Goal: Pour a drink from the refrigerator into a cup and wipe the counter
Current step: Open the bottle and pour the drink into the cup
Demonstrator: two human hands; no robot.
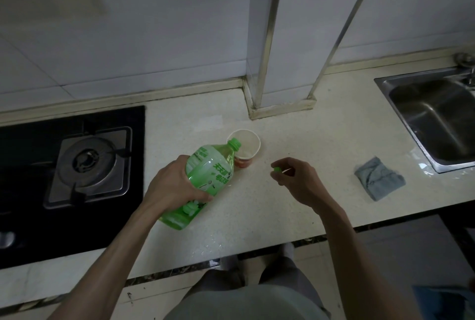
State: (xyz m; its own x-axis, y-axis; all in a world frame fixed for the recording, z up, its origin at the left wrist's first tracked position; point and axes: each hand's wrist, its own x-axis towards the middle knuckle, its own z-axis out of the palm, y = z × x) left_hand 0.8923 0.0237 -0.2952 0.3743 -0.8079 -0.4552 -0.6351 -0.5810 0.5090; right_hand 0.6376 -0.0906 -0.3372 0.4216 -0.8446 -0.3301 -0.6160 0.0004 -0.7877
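Your left grip (174, 180) wraps the tilted bottle (205, 173) to pour into the cup (247, 148), while your right grip (295, 178) pinches the cap (277, 169) aside.

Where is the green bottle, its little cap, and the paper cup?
green bottle (217, 169): head view, on the label at mid-body.
cap (277, 169): head view, on its visible green side.
paper cup (250, 144): head view, on the inner wall.

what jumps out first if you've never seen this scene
The bright green bottle, tilted in the left hand at mid-counter, its open neck at the rim of the paper cup. Next, the right hand pinching the green cap, and the blue cloth near the sink.
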